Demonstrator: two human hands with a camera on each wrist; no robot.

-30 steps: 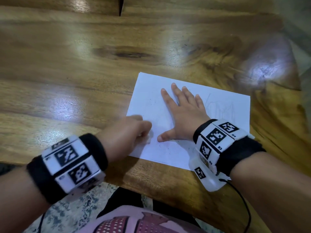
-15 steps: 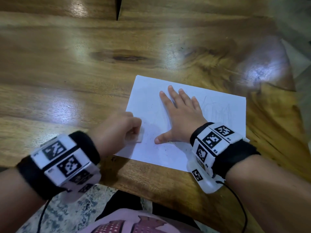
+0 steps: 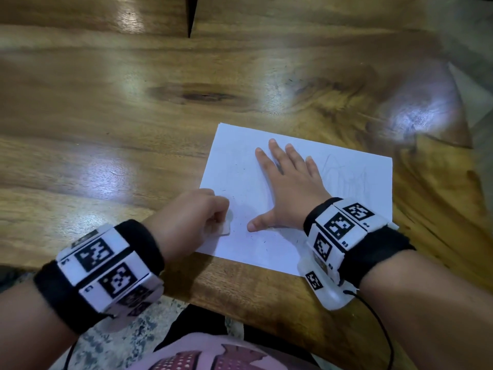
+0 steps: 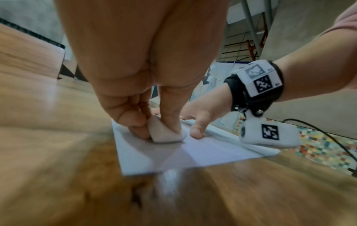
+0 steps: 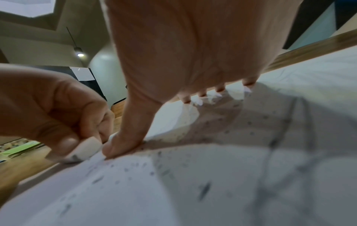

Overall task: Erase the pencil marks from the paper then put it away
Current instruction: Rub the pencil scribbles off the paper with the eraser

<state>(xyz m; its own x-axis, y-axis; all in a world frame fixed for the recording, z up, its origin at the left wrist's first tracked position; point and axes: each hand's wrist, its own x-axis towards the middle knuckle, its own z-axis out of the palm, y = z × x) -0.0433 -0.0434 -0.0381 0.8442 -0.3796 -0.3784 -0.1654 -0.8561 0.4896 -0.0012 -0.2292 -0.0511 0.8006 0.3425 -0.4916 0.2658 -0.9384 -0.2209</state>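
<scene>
Presently we record, nearest first: the left hand (image 3: pixel 186 217) pinches a small white eraser (image 4: pixel 166 133) between thumb and fingertips, its lower face pressed on the paper (image 3: pixel 240 166) at the sheet's near-left corner, close to both near and left edges. Just right of it, the right hand (image 3: pixel 290 188) lies flat on the sheet, fingers straight and spread, thumb (image 3: pixel 257 222) pointing toward the eraser w/ a small gap between.

Dark eraser crumbs (image 5: pixel 203 189) litter the near part of the sheet. Farther off, right of the right hand, faint pencil marks (image 3: pixel 344 177) remain; we judge erasing unfinished.

Key relation: the marks lie right of and beyond the eraser, w/ the holding hand between. The sheet's long axis runs left-right. The wooden table (image 3: pixel 106 116) offers open room left and beyond; its near edge is close.
</scene>
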